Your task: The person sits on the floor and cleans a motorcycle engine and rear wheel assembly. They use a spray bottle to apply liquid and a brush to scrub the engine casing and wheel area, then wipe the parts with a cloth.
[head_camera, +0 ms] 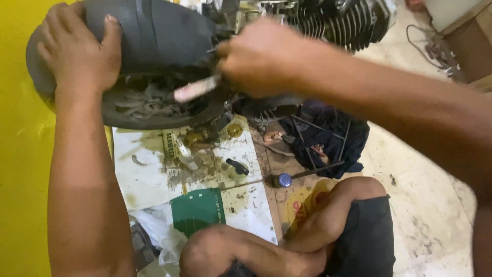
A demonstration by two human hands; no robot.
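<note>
Left grip: I see it flat, fingers spread, on the black mudguard, at 10 o'clock.
Right grip: clamped on a pale-handled tool, at 12 o'clock.

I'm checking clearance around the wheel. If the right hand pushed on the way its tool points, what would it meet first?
The right hand points a pale-handled tool left and slightly down. Its blurred tip already sits over the wheel hub beneath the black mudguard, so it would likely meet the hub first; depth is unclear.
</note>
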